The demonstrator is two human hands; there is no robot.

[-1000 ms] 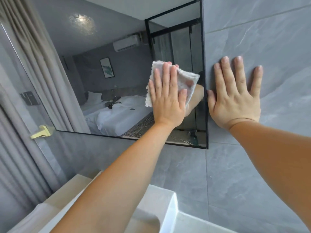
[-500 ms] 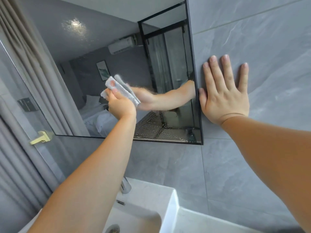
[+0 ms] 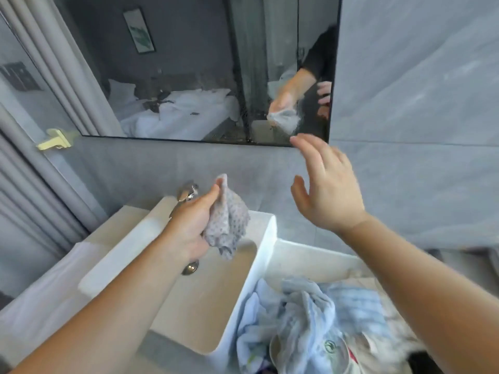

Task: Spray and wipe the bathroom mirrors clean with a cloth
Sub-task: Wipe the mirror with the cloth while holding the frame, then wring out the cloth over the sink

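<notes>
White counter [image 3: 310,259]: raised basin [image 3: 263,240] at left, crumpled pale-blue towels [image 3: 305,319] heaped just beside it.

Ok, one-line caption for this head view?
Left hand holds the crumpled cloth over the sink; right hand hovers open just below the mirror.

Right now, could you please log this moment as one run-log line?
left hand: grips cloth above sink | right hand: open, holds nothing | mirror: cloth away from it

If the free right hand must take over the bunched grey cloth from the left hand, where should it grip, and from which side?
Probably the bulging right half of the bunched grey cloth, approached from the right. The left hand grips its left side, while this half hangs free facing the open right hand.
</notes>
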